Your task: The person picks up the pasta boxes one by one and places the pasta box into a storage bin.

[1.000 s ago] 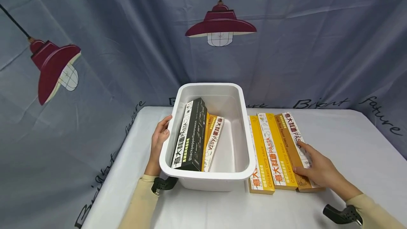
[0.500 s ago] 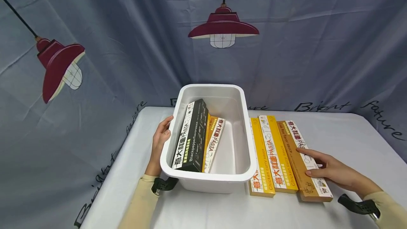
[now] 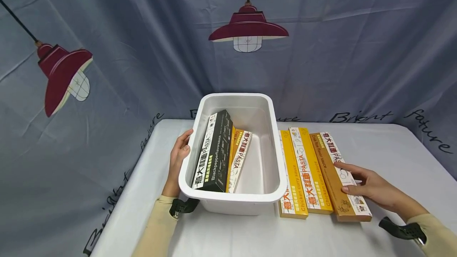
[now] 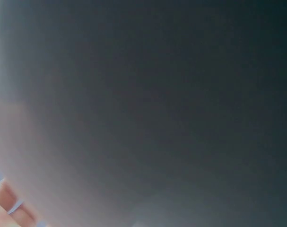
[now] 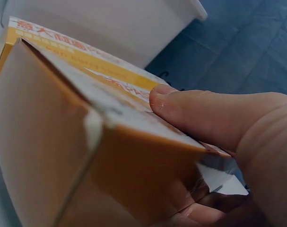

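The right grip (image 3: 373,188) is pinching an orange-brown-and-white cardboard box (image 3: 333,181) labelled "Crab Roe flavor sauce", presumably for control. Beside it, two yellow-and-white cardboard boxes (image 3: 310,169) reading "Chicken curry sauce" are lying on the white worktop (image 3: 382,144). The left grip (image 3: 179,158) is touching a white plastic bin (image 3: 232,197), perhaps steadying it; I cannot tell its closure. Inside, a black-and-white cardboard box (image 3: 218,158) is showing "Blackpepperflavorsauce".
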{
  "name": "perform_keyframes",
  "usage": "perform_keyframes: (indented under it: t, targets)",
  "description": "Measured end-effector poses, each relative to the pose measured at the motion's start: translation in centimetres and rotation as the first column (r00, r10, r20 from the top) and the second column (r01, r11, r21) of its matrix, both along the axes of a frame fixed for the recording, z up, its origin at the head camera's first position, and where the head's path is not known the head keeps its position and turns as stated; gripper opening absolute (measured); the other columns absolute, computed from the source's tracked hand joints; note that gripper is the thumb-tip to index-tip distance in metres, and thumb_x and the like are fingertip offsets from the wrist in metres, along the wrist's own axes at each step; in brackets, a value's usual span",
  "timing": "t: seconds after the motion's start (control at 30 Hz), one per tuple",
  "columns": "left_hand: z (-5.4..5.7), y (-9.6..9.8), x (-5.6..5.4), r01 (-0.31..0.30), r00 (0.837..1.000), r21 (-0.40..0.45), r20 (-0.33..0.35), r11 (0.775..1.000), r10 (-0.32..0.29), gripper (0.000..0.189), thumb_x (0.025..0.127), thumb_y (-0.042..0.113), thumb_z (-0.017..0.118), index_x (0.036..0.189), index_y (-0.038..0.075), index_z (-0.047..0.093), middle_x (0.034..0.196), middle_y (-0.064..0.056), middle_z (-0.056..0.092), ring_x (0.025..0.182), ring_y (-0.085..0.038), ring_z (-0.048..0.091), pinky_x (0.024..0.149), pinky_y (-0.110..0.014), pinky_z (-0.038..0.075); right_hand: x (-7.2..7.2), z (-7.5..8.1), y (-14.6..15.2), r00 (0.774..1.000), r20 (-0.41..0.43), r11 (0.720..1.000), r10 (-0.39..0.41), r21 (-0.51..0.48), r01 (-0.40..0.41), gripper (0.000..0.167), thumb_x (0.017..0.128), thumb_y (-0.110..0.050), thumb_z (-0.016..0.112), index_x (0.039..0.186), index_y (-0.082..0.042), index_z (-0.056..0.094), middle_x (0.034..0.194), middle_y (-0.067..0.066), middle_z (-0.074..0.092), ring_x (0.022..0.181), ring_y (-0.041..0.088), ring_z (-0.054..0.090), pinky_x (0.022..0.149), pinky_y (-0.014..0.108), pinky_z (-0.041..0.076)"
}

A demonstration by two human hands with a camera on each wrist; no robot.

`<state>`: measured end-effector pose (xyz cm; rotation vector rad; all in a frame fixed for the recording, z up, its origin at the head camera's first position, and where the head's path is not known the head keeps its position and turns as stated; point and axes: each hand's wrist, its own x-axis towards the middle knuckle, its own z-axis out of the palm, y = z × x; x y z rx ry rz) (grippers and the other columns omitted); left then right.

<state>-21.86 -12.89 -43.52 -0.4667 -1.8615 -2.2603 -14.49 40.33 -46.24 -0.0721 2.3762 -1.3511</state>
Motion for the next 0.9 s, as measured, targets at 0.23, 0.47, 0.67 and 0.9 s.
perform_keyframes:
  t: [0.23, 0.47, 0.67, 0.9]
  targets:
    - [0.1, 0.0, 0.1, -0.020, 1.000, -0.030, -0.001, 0.999, 0.020, 0.059, 0.097, 0.022, 0.042, 0.152, 0.000, 0.040, 0.141, -0.008, 0.051, 0.122, -0.017, 0.056, 0.095, -0.025, 0.050, 0.1, 0.0, -0.4, 0.999, 0.022, 0.999, -0.032, -0.002, 0.032, 0.080, 0.098, -0.023, 0.066, 0.164, -0.024, 0.021, 0.151, 0.042, 0.030, 0.100, 0.001, 0.057, 0.081, 0.028, 0.058]
    - [0.0, 0.0, 0.1, -0.003, 1.000, -0.005, 0.004, 1.000, 0.003, 0.055, 0.097, 0.021, 0.041, 0.150, 0.005, 0.043, 0.139, -0.004, 0.053, 0.121, -0.016, 0.058, 0.095, -0.025, 0.051, 0.3, 0.2, -0.4, 0.999, -0.024, 0.999, -0.049, 0.022, 0.049, 0.080, 0.099, -0.023, 0.064, 0.164, -0.020, 0.018, 0.152, 0.042, 0.028, 0.098, -0.003, 0.056, 0.079, 0.026, 0.057]
    - [0.1, 0.1, 0.1, -0.019, 1.000, -0.029, 0.001, 0.999, 0.019, 0.058, 0.097, 0.021, 0.041, 0.152, -0.001, 0.039, 0.143, -0.014, 0.049, 0.122, -0.016, 0.057, 0.096, -0.025, 0.050, 0.0, 1.9, -0.5, 0.993, -0.100, 0.998, -0.055, -0.034, 0.052, 0.077, 0.100, -0.015, 0.063, 0.163, -0.030, 0.022, 0.132, -0.009, 0.055, 0.096, 0.001, 0.060, 0.076, 0.028, 0.059]
    - [0.1, 0.1, 0.1, -0.015, 1.000, -0.025, -0.011, 1.000, 0.015, 0.059, 0.097, 0.021, 0.042, 0.151, -0.001, 0.040, 0.143, -0.014, 0.049, 0.122, -0.016, 0.057, 0.096, -0.025, 0.050, -1.1, 5.7, -2.2, 0.981, -0.191, 0.993, -0.038, -0.116, 0.015, 0.074, 0.100, -0.005, 0.059, 0.162, -0.034, 0.029, 0.121, -0.024, 0.055, 0.096, 0.005, 0.064, 0.074, 0.027, 0.059]
